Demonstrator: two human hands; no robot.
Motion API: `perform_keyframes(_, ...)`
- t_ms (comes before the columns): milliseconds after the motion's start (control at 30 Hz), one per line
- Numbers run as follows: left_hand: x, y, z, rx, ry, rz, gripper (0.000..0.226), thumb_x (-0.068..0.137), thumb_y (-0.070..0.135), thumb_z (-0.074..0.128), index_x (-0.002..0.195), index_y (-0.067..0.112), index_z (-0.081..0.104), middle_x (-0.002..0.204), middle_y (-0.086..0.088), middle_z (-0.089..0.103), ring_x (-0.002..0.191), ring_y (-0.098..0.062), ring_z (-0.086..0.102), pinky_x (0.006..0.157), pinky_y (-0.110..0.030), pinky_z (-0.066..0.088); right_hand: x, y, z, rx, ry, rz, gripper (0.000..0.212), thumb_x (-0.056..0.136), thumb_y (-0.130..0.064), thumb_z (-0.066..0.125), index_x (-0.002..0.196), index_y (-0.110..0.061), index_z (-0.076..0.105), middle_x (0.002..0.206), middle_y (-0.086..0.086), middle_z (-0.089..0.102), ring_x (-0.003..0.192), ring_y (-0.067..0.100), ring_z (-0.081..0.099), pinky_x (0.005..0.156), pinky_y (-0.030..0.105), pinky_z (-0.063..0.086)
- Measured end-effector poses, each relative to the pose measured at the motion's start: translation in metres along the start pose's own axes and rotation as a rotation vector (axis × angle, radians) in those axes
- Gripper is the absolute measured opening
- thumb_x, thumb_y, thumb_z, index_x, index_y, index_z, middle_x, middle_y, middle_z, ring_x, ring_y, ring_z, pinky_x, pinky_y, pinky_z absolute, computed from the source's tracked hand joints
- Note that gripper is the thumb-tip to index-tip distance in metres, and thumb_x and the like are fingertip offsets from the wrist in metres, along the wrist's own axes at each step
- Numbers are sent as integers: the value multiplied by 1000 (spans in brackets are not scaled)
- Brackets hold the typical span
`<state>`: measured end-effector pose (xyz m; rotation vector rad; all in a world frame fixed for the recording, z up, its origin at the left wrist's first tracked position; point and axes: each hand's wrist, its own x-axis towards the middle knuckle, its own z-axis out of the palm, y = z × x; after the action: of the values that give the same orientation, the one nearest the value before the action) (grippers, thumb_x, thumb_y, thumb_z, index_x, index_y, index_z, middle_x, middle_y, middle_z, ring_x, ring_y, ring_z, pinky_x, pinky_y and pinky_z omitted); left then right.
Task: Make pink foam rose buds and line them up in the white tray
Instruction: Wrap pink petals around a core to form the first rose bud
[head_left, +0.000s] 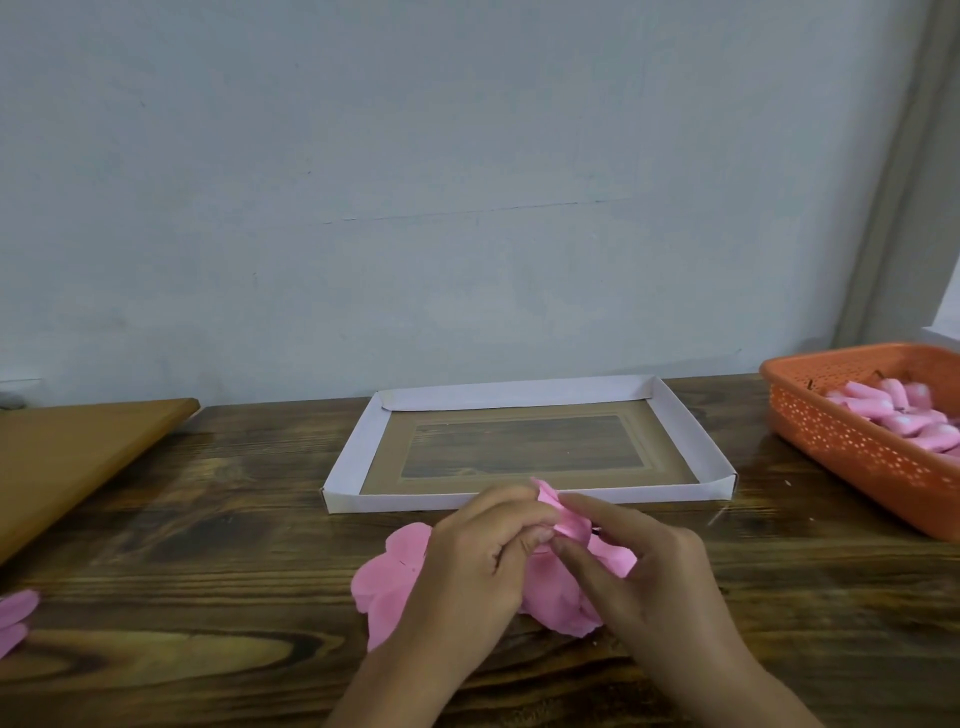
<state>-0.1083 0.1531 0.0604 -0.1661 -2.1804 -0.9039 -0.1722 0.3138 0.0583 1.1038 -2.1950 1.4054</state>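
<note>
Head view, left hand (467, 561) and right hand (654, 577) pinching pink foam petal (563, 514), no legible writing

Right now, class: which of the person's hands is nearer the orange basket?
Right. The right hand lies nearer the orange basket; the left hand sits beyond it, farther away.

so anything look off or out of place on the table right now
Nothing looks spilled or damaged. The white tray sits a little askew to the table edge and holds no buds yet. One loose pink foam piece lies alone at the far left edge, away from both hands' grip on the bud.
</note>
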Motion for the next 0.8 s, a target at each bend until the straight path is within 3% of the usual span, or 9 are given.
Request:
perform_keyframes(133, 1, 5, 0, -14, 25, -29, 40, 90, 4, 69, 110, 38, 71, 111, 26, 68, 108, 2, 65, 89, -11, 50, -1, 7, 2, 32, 38, 6, 46, 82, -28, 79, 115, -55, 62, 101, -41, 64, 104, -16, 59, 83, 1, 44)
perform_keyframes(200, 1, 5, 1, -77, 24, -109, 45, 91, 7, 71, 110, 48, 71, 110, 28, 70, 108, 1, 67, 91, -15, 54, -1, 9, 2, 65, 39, 28, 42, 82, -33, 78, 114, -55, 62, 104, -35, 68, 107, -14, 60, 84, 3, 46)
perform_keyframes(333, 2, 7, 3, -294, 76, -281, 74, 84, 6, 80, 115, 69, 58, 106, 22, 75, 103, -3, 72, 89, -18, 56, 0, 11, 4, 153, 20, 85, 37, 76, -49, 69, 113, -50, 64, 96, -42, 67, 102, -17, 62, 80, 4, 49)
perform_keyframes(467, 3, 5, 3, -447, 127, -291, 76, 77, 1, 84, 115, 63, 62, 99, 7, 77, 98, -12, 74, 83, -20, 58, 2, 11, 3, 227, -1, 99, 36, 79, -40, 73, 113, -51, 65, 99, -34, 72, 98, -8, 68, 83, 15, 56)
perform_keyframes(567, 5, 6, 2, -494, 136, -290, 68, 73, 11, 83, 116, 61, 63, 96, 4, 77, 96, -14, 75, 82, -21, 58, 2, 11, 3, 269, -3, 99, 37, 77, -46, 70, 114, -51, 65, 100, -32, 72, 99, -7, 68, 84, 15, 55)
perform_keyframes(667, 5, 5, 2, -519, 127, -294, 70, 75, 5, 84, 114, 60, 65, 95, 2, 78, 94, -15, 75, 81, -19, 58, 2, 9, 2, 299, -2, 104, 35, 76, -46, 70, 111, -51, 66, 100, -31, 73, 99, -6, 69, 82, 14, 55)
perform_keyframes(800, 5, 4, 3, -538, 121, -315, 67, 76, -7, 82, 113, 47, 69, 93, 0, 79, 93, -16, 76, 80, -20, 58, 4, 11, 3, 396, -34, 131, 31, 77, -39, 72, 108, -35, 75, 98, -14, 78, 96, 6, 73, 82, 28, 60)
